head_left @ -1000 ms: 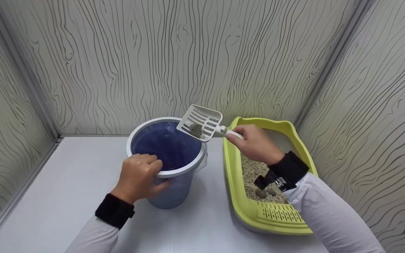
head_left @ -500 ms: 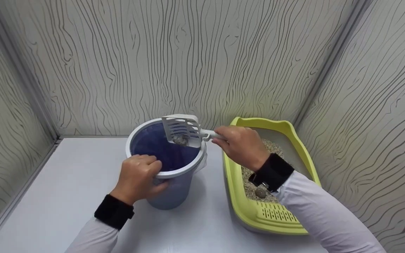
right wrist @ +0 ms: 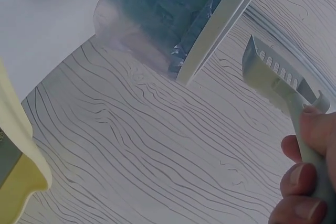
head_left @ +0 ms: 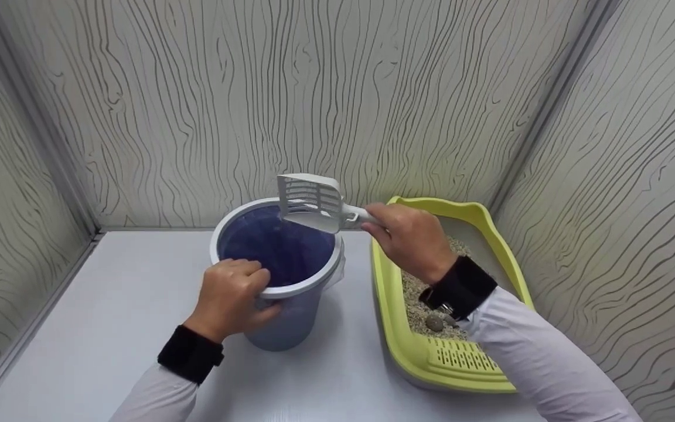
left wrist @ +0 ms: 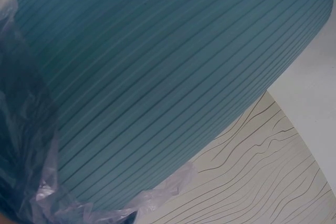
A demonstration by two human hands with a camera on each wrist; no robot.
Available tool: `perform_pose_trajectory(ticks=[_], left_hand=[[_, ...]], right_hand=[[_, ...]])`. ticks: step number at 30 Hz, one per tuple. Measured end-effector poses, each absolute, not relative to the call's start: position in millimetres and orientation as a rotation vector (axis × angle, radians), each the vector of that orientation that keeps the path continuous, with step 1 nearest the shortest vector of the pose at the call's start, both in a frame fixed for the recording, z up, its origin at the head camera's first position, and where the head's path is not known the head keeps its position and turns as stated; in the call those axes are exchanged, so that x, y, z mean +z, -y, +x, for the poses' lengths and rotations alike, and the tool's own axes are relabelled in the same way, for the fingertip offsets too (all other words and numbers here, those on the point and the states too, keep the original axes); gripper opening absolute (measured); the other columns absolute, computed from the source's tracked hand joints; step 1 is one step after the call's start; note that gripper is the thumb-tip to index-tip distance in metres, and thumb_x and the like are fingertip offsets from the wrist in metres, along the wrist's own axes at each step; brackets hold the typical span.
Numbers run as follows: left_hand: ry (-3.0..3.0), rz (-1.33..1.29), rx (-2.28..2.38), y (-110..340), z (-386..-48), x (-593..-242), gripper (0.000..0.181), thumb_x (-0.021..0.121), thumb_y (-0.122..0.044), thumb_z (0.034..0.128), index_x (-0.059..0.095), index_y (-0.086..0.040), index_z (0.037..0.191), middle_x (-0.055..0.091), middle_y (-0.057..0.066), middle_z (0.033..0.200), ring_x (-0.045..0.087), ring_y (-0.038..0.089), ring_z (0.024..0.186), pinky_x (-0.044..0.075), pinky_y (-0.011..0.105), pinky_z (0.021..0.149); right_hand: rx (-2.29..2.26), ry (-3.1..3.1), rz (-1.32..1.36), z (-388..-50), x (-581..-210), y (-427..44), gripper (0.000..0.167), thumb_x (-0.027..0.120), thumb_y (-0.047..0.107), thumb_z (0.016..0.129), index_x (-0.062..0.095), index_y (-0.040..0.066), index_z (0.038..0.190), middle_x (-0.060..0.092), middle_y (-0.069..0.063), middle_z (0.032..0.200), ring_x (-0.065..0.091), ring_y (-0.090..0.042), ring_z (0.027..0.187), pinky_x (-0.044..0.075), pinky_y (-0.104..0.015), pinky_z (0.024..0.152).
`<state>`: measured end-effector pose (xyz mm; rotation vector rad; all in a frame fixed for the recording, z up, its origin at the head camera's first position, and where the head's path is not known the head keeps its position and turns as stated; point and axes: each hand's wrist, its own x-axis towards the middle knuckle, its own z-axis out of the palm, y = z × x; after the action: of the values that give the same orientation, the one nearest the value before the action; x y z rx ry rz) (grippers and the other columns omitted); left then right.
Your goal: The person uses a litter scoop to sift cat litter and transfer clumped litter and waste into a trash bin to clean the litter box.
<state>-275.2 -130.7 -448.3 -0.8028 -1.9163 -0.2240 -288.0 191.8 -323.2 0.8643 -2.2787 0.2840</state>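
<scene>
My left hand (head_left: 233, 298) grips the near-left rim of a blue bucket (head_left: 285, 328) with a white rim and a thin plastic liner. In the left wrist view the ribbed bucket wall (left wrist: 157, 77) fills most of the picture. My right hand (head_left: 411, 240) holds the handle of a white slotted scoop (head_left: 312, 202), tilted on its side above the bucket's back right part. No clump shows in the scoop. In the right wrist view the fingers (right wrist: 302, 179) wrap the handle, and the scoop head (right wrist: 268, 74) stands off the bucket's rim (right wrist: 218, 27).
A yellow-green litter tray (head_left: 393, 328) stands right of the bucket, holding grey-beige litter (head_left: 416, 299) and a round clump (head_left: 434, 321). My right forearm passes over its right side. Wood-patterned panels rise behind and at both sides of the white table (head_left: 115, 305).
The scoop moved left over the bucket and tipped on its side, then rose a little. The grey clump that lay in it is gone from it. My left hand has stayed on the rim.
</scene>
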Motion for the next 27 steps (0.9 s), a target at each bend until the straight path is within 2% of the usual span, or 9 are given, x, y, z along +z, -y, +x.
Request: perform_pose_trajectory(ticks=[7,14,21,27], left_hand=[[1.925,-0.802,-0.227,131,-275,-449,0.055,0.083,-0.057,0.0634,0.046,-0.017,0.065,0.045,-0.004,0.059,0.048,0.019,0.049,0.039,0.037,0.049],[1.932,-0.793,-0.228,132,-275,-451,0.053,0.083,-0.056,0.0645,0.045,-0.018,0.065,0.043,-0.004,0.058,0.046,0.017,0.049,0.038,0.035,0.049],[1.928,-0.805,-0.228,132,-273,-449,0.052,0.083,-0.055,0.0647,0.046,-0.018,0.066,0.043,-0.004,0.059,0.045,0.017,0.05,0.037,0.035,0.05],[1.98,-0.823,-0.201,135,-268,-446,0.053,0.085,-0.054,0.0662,0.048,-0.016,0.07,0.047,-0.003,0.063,0.049,0.018,0.055,0.038,0.036,0.054]], right_hand=[[0.488,2.481,0.715,-290,-320,-223,0.014,0.065,0.026,0.102,0.068,0.013,0.101,0.062,0.0,0.073,0.048,-0.009,0.056,0.043,-0.026,0.052],[0.713,2.552,0.53,-289,-323,-263,0.019,0.066,0.024,0.102,0.073,0.013,0.115,0.069,-0.001,0.079,0.052,-0.011,0.055,0.045,-0.027,0.049],[0.832,2.614,0.377,-287,-334,-300,0.028,0.062,0.032,0.104,0.07,0.009,0.117,0.067,-0.01,0.088,0.054,-0.013,0.061,0.047,-0.027,0.051],[0.862,2.694,0.272,-288,-348,-331,0.03,0.058,0.039,0.105,0.067,0.011,0.112,0.06,-0.005,0.085,0.05,-0.012,0.06,0.045,-0.028,0.052]])
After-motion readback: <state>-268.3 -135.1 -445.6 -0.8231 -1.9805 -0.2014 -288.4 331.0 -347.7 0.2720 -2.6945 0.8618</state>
